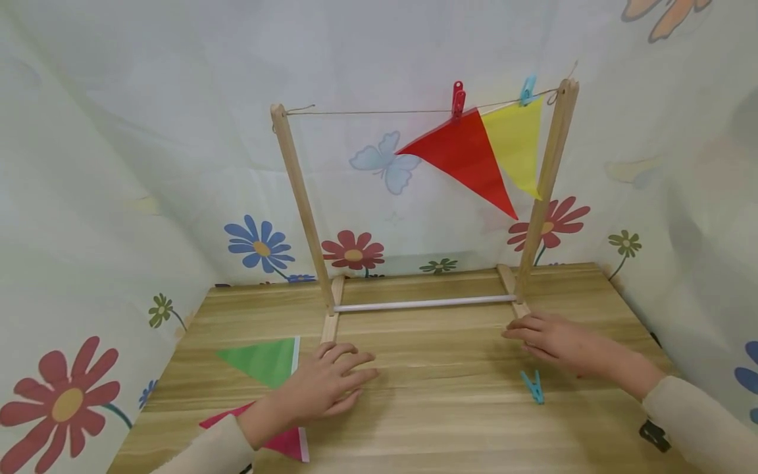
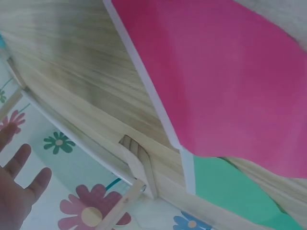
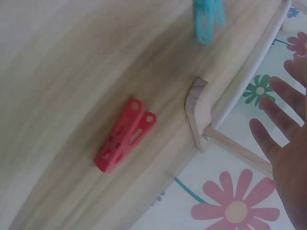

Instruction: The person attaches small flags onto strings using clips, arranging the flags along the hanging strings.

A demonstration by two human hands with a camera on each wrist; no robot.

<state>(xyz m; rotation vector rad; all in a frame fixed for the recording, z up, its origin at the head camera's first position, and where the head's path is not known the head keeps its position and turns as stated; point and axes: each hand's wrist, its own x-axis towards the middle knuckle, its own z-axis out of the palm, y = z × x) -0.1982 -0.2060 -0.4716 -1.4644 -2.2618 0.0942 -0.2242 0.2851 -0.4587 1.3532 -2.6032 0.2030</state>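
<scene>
My left hand (image 1: 328, 388), fingers spread and holding nothing, is over the table beside a green flag (image 1: 263, 361) and a pink flag (image 1: 290, 442); the pink one fills much of the left wrist view (image 2: 230, 81). My right hand (image 1: 562, 342) hovers with loose fingers near the frame's right foot, above a blue clip (image 1: 534, 387). A red clip (image 3: 120, 139) lies on the table in the right wrist view. From the string hang a red flag (image 1: 468, 155) under a red clip (image 1: 458, 102) and a yellow flag (image 1: 518, 141) under a blue clip (image 1: 528, 90).
The wooden frame has a left post (image 1: 302, 204), a right post (image 1: 547, 178) and a white bar (image 1: 423, 304) low between them. A dark object (image 1: 654, 436) lies by the right sleeve. Behind the table (image 1: 426, 408) hangs a flowered cloth (image 1: 177, 131).
</scene>
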